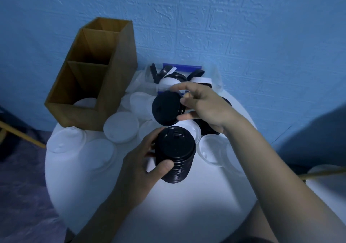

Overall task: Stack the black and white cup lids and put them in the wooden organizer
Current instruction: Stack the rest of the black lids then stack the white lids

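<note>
Left hand fingers wrap black lid stack; right hand fingertips pinch single black lid above it

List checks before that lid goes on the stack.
1. Left hand grips stack: ok.
2. Right hand pinches lid: ok.
3. Lid and stack both black: ok.
4. Lid lined up over stack: not ok, held apart beyond it.
5. Organizer slot free for black: cannot tell, two slots dark inside.
</note>
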The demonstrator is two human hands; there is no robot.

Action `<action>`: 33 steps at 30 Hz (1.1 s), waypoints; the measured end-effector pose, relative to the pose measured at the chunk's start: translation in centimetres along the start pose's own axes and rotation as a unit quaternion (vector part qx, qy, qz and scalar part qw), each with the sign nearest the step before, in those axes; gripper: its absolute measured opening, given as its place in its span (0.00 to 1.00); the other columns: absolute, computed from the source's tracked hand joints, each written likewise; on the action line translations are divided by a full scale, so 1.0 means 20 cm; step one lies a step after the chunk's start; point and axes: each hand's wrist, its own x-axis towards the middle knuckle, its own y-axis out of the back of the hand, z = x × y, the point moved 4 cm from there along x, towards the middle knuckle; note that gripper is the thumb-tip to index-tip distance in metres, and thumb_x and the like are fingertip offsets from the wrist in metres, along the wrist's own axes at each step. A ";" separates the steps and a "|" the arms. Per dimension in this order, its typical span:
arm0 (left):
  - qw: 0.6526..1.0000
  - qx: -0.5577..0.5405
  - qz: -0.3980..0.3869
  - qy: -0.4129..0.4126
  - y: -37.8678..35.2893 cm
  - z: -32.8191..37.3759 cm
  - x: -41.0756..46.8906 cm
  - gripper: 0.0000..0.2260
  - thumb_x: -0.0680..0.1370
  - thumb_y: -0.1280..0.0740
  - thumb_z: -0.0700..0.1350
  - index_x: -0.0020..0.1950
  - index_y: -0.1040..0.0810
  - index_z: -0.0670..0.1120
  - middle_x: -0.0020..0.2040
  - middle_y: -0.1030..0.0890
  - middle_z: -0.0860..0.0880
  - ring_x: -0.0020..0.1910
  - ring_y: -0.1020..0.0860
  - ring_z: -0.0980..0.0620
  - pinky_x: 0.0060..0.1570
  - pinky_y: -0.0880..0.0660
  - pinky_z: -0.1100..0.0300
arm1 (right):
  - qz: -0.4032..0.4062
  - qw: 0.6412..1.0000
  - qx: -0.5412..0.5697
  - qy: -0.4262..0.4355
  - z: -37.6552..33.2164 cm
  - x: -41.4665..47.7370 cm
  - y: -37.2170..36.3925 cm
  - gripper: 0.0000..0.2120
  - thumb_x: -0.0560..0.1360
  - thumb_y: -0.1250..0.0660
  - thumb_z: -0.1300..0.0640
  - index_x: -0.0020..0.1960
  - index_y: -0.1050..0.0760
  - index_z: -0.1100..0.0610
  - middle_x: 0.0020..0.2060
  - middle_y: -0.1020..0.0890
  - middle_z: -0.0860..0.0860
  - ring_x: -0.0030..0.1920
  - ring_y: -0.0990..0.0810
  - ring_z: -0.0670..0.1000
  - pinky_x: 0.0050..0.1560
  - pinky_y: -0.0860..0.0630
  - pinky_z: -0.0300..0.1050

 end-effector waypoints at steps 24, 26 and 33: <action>1.000 -0.003 0.009 -0.013 -0.01 -0.02 0.00 0.31 0.73 0.34 0.70 0.73 0.31 0.60 0.65 0.20 0.57 0.65 0.22 0.51 0.59 0.20 0.43 | 0.206 0.972 -0.109 -0.025 0.18 -0.28 0.55 0.18 0.77 0.27 0.57 0.65 0.23 0.46 0.55 0.19 0.43 0.46 0.21 0.45 0.41 0.21 0.39; 1.000 -0.011 0.009 -0.013 -0.01 -0.01 0.00 0.31 0.73 0.34 0.71 0.73 0.31 0.60 0.65 0.20 0.57 0.65 0.21 0.51 0.59 0.21 0.44 | 0.196 0.973 -0.121 -0.024 0.20 -0.26 0.53 0.25 0.72 0.22 0.53 0.67 0.25 0.47 0.56 0.19 0.42 0.44 0.21 0.40 0.45 0.22 0.39; 1.000 -0.006 0.006 -0.017 -0.01 0.00 0.01 0.31 0.73 0.35 0.72 0.73 0.31 0.60 0.64 0.20 0.59 0.65 0.21 0.52 0.60 0.20 0.48 | 0.270 0.935 -0.229 0.008 0.20 -0.28 0.51 0.25 0.72 0.24 0.41 0.66 0.24 0.44 0.56 0.18 0.38 0.56 0.20 0.42 0.66 0.26 0.49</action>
